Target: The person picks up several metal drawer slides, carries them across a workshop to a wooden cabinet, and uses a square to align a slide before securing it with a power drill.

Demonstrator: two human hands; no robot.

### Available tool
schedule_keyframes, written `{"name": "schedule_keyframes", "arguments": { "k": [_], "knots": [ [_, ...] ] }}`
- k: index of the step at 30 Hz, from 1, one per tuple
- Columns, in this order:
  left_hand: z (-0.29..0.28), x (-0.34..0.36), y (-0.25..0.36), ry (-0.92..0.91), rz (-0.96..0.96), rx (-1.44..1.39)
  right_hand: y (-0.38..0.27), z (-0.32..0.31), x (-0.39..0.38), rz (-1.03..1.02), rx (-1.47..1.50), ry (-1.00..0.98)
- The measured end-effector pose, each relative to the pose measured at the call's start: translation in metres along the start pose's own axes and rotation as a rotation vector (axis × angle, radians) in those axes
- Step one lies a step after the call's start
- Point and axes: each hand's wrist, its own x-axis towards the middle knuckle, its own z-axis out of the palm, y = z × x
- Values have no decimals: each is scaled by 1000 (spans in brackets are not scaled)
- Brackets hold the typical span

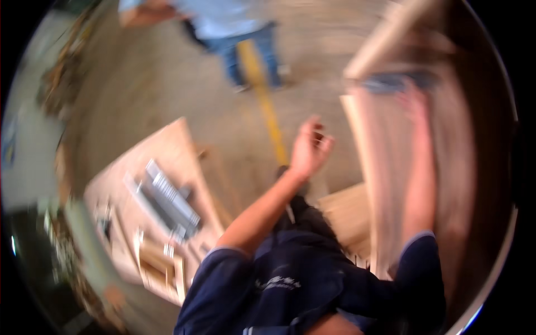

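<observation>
My left hand [310,148] hangs over the floor in the middle, with loosely curled, parted fingers and nothing visible in it. Out to the right, my right hand [413,100] reaches across a large wooden panel [391,184]. It is at a dark blue-grey object [388,83] near the panel's far end. Motion blur smears both, so neither the fingers' hold nor the object's kind is clear. A pale wooden beam [385,39] slants up beyond that object.
To the left stands a wooden-topped table [167,139] bearing long grey metal-looking pieces [173,195] and a small wooden frame [159,259]. A person [229,28] in light blue and jeans stands ahead near a yellow floor line [268,117]. Light wood [346,215] lies beside the panel.
</observation>
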Motion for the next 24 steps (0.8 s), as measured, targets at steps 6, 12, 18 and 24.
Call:
{"name": "schedule_keyframes", "arguments": {
  "k": [6,12,18,24],
  "knots": [
    [-118,-130,-12,258,-6,210,41,-130,141,14,-450,187],
    [-228,-341,-47,1030,-322,649,29,-44,62,-96,-141,144],
    [-271,-449,-109,1423,-675,855,58,-24,-20,-1490,-980,182],
    [-265,-528,-186,1449,-1243,540,123,251,-322,-868,-743,-768]
  ]
}}
